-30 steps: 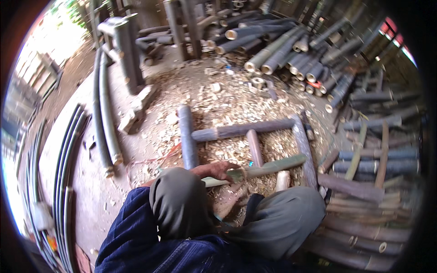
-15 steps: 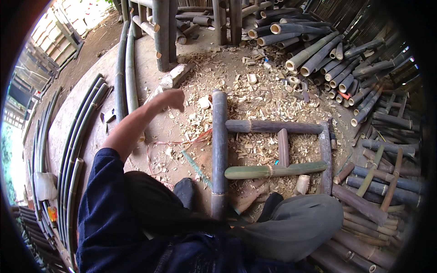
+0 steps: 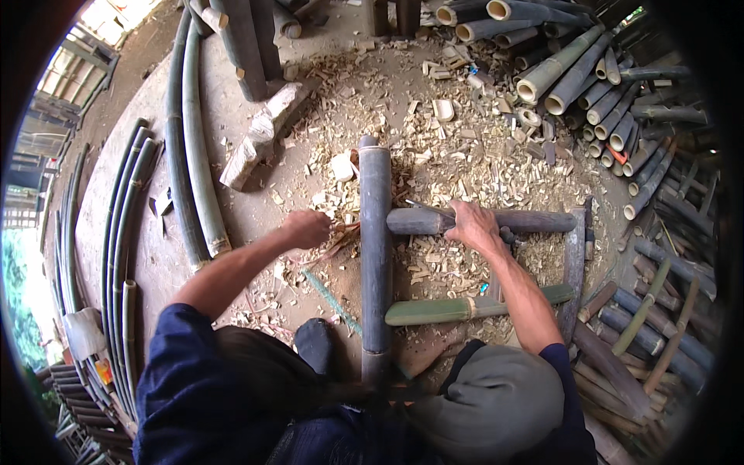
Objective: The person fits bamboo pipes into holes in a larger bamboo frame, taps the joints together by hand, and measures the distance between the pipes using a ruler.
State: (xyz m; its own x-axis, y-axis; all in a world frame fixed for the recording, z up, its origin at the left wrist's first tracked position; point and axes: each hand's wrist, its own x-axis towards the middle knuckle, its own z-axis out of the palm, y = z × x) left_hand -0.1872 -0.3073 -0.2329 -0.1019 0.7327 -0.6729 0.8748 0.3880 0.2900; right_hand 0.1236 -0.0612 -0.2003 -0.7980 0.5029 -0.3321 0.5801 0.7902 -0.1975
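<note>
A bamboo frame stands before me, its thick dark pole (image 3: 375, 256) running lengthwise between my legs. A dark upper crossbar (image 3: 542, 222) and a green lower crossbar (image 3: 434, 311) join that pole to a side post (image 3: 574, 263) on the right. My right hand (image 3: 474, 226) is closed over the upper crossbar, thumb on the near side. A thin dark strip (image 3: 425, 206) lies by its fingertips; whether the hand holds it I cannot tell. Left of the thick pole, my left hand (image 3: 308, 229) is closed in a fist above the ground; anything inside is hidden.
Wood chips (image 3: 418, 155) cover the ground around the frame. Cut bamboo poles (image 3: 573, 85) are heaped at the far right, with more pieces (image 3: 635, 333) at near right. Long poles (image 3: 116, 232) lie left. A pale chopped block (image 3: 263, 136) lies beyond my left hand.
My right hand has come into view and closed over the upper crossbar. My left hand has come nearer to me, beside the thick pole. The whole view has shifted slightly.
</note>
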